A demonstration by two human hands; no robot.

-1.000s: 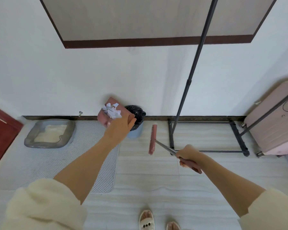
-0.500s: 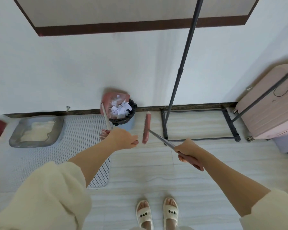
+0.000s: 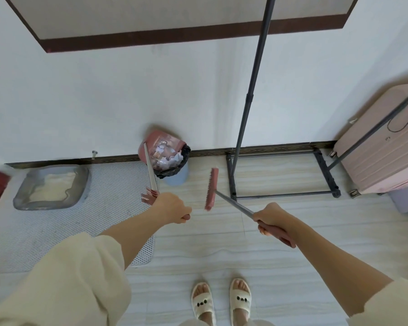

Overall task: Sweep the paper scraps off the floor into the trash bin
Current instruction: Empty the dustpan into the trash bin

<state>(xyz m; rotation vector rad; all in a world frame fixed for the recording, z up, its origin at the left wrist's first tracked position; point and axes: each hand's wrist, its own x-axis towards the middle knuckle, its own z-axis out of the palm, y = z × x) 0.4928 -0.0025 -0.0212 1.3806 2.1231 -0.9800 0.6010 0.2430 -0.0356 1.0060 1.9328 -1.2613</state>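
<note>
A pink dustpan is tipped over the blue trash bin, which has a black liner and stands by the wall. White paper scraps spill from the pan into the bin. My left hand grips the end of the dustpan's long grey handle. My right hand grips the pink grip of the broom handle. The pink broom head hangs above the floor to the right of the bin.
A white perforated mat lies at the left with a grey litter tray on it. A black clothes rack stands right of the bin, and a pink suitcase sits by the right wall. My slippered feet stand on the pale floor.
My left hand lowered and drew back along the handle while the dustpan tipped over the bin, and the scraps slid from the pan towards the liner. The broom stayed nearly still.
</note>
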